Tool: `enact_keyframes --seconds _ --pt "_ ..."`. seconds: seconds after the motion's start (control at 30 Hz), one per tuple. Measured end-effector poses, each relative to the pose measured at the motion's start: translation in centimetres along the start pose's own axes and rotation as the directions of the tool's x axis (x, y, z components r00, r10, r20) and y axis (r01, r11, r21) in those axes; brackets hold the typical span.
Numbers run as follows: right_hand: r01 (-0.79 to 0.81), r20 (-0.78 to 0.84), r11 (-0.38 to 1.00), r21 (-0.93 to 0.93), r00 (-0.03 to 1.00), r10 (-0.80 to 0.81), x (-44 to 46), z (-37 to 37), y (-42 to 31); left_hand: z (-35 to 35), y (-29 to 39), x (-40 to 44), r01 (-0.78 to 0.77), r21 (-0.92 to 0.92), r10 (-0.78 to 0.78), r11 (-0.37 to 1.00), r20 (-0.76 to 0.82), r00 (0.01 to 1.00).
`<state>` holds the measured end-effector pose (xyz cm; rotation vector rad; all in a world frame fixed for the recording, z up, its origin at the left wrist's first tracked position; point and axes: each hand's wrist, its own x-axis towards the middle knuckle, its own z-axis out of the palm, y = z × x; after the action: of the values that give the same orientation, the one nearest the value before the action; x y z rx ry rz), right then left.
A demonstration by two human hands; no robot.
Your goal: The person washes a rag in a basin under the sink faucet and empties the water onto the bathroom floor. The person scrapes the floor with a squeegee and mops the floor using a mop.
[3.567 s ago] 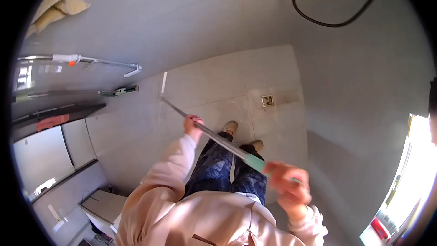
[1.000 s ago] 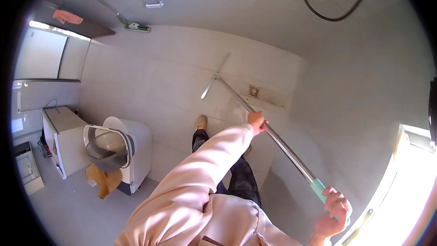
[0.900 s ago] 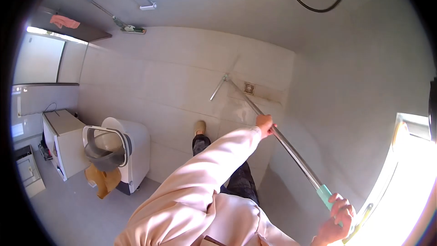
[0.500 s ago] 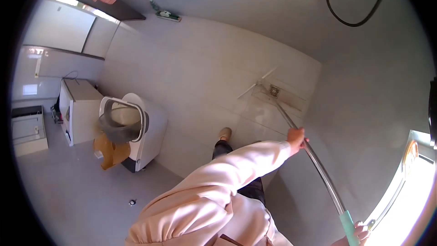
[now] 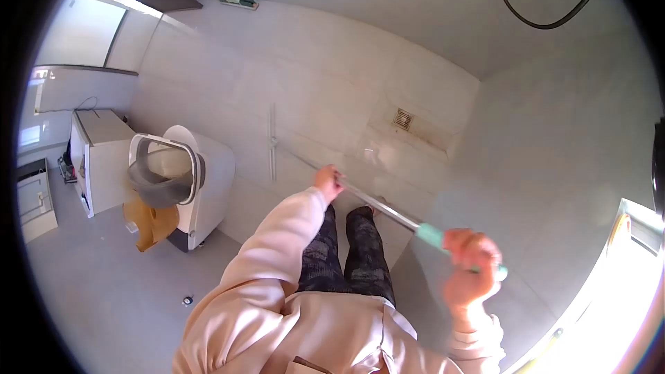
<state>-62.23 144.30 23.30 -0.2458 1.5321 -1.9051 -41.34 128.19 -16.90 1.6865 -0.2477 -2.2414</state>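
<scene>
A floor squeegee with a metal pole [image 5: 379,206] slants across the view in front of me. Its thin pale blade [image 5: 272,144] lies on the tiled floor, left of my feet and slightly blurred. My left hand [image 5: 328,183] is closed round the lower part of the pole. Higher up, my right hand [image 5: 474,260] wraps round the light green handle [image 5: 431,235], whose end pokes out past the fingers. The blade stands well to the left of the square floor drain [image 5: 402,119].
A white toilet [image 5: 211,173] with a raised grey seat stands at left, a yellow-brown cloth-like item [image 5: 154,225] beside it. Behind it is a white cabinet [image 5: 107,159]. A green-and-white mop [image 5: 237,1] leans at the far wall. A black hose [image 5: 547,24] hangs upper right.
The squeegee blade has swung left from beside the drain to open floor. My left hand has moved left with the pole, and my right hand has come up and inward with the handle.
</scene>
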Motion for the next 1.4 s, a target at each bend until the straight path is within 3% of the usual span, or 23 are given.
enact_keyframes --seconds 0.13,0.2,0.33,0.4,0.43,0.53,0.57,0.63,0.67,0.7,0.9,0.93,0.97,1.0,1.03,1.07,1.1,1.13,1.2,1.23,1.27,1.3,1.4 --pt "0.07 -0.106 0.992 -0.109 0.991 -0.082 2.1 -2.9 -6.4 12.9 -2.2 -6.2 0.091 0.001 -0.091 0.996 -0.075 0.993" --pt "0.08 -0.127 0.982 -0.171 0.987 -0.102 2.8 -4.7 -9.5 17.6 -5.1 -7.5 0.123 -0.122 -0.13 0.985 -0.051 0.99" --pt "0.026 -0.177 0.984 -0.177 0.983 -0.057 3.2 -8.7 -15.3 26.0 -8.4 -11.1 0.199 -0.06 -0.196 0.978 0.042 0.98" --pt "0.065 -0.506 0.954 -0.292 0.836 -0.212 3.4 -8.3 -16.6 28.8 -8.8 -12.0 0.242 -0.077 -0.239 0.967 0.046 0.97" --pt "0.101 -0.503 0.962 -0.255 0.836 -0.221 3.3 -9.2 -17.2 29.9 -9.0 -12.5 0.279 -0.1 -0.276 0.955 0.043 0.96" --pt "0.225 -0.182 0.95 -0.215 0.947 -0.266 2.6 -10.4 -18.7 33.0 -8.1 -15.1 0.268 -0.144 -0.254 0.953 0.107 0.961" --pt "0.271 -0.374 0.937 -0.219 0.864 -0.337 2.6 -9.5 -18.8 33.7 -9.2 -14.7 0.281 -0.137 -0.268 0.95 0.104 0.958" --pt "0.332 -0.702 0.9 -0.282 0.568 -0.429 2.7 -7.5 -19.1 35.2 -9.9 -13.9 0.248 -0.183 -0.198 0.951 0.254 0.947" --pt "0.339 -0.414 0.928 -0.151 0.831 -0.371 1.7 -9.4 -19.9 35.7 -10.0 -13.7 0.255 -0.178 -0.205 0.95 0.258 0.944" --pt "0.29 -0.042 0.957 -0.023 0.956 -0.291 1.3 -10.4 -20.3 36.3 -9.7 -13.3 0.277 -0.168 -0.235 0.946 0.233 0.944" --pt "0.343 -0.234 0.902 -0.264 0.884 -0.405 -1.7 -11.9 -19.0 35.9 -11.6 -13.6 0.278 -0.083 -0.25 0.957 0.243 0.937" --pt "0.324 -0.666 0.847 -0.42 0.524 -0.531 -2.4 -7.5 -17.0 34.9 -11.4 -14.1 0.274 0.022 -0.272 0.961 0.226 0.935" --pt "0.429 -0.156 0.903 -0.01 0.892 -0.425 -5.0 -9.3 -17.3 34.6 -11.5 -14.8 0.271 0.135 -0.294 0.953 0.206 0.933" --pt "0.08 -0.481 0.79 -0.607 0.755 -0.446 -7.0 -10.5 -16.6 35.0 -11.7 -15.4 0.24 0.125 -0.261 0.963 0.184 0.948" --pt "-0.493 -0.633 0.412 -0.766 0.466 -0.619 -7.8 -8.9 -15.6 35.0 -11.6 -15.7 0.244 0.145 -0.269 0.959 0.187 0.945" --pt "-0.504 -0.645 0.421 -0.754 0.449 -0.619 -8.1 -8.1 -14.8 34.7 -11.1 -15.8 0.225 0.228 -0.267 0.947 0.177 0.947" --pt "-0.058 -0.613 0.736 -0.674 0.599 -0.515 -8.0 -7.6 -14.1 34.2 -10.2 -15.8 0.202 0.29 -0.257 0.936 0.166 0.952" --pt "0.348 -0.528 0.878 -0.33 0.703 -0.477 -8.3 -7.4 -12.8 32.7 -9.6 -12.5 0.139 0.427 -0.248 0.893 0.209 0.946" --pt "0.239 -0.487 0.852 -0.467 0.735 -0.473 -9.3 -8.3 -9.9 31.5 -9.2 -7.8 0.047 0.568 -0.217 0.822 0.235 0.948" --pt "0.089 -0.29 0.594 -0.799 0.81 -0.511 -8.6 -6.4 -8.8 31.4 -9.2 -7.3 0.028 0.597 -0.198 0.802 0.221 0.955" --pt "0.122 -0.543 0.923 -0.364 0.777 -0.318 -8.9 -6.7 -7.1 30.7 -9.7 -6.6 0.034 0.619 -0.219 0.784 0.225 0.949" --pt "0.029 -0.64 0.979 -0.2 0.754 -0.152 -10.0 -6.0 -6.5 30.0 -10.2 -6.2 0.06 0.671 -0.244 0.739 0.184 0.952" --pt "0.014 -0.788 0.997 -0.08 0.611 -0.072 -12.8 -5.4 -6.7 27.9 -12.6 -8.7 0.075 0.812 -0.259 0.579 0.095 0.961"
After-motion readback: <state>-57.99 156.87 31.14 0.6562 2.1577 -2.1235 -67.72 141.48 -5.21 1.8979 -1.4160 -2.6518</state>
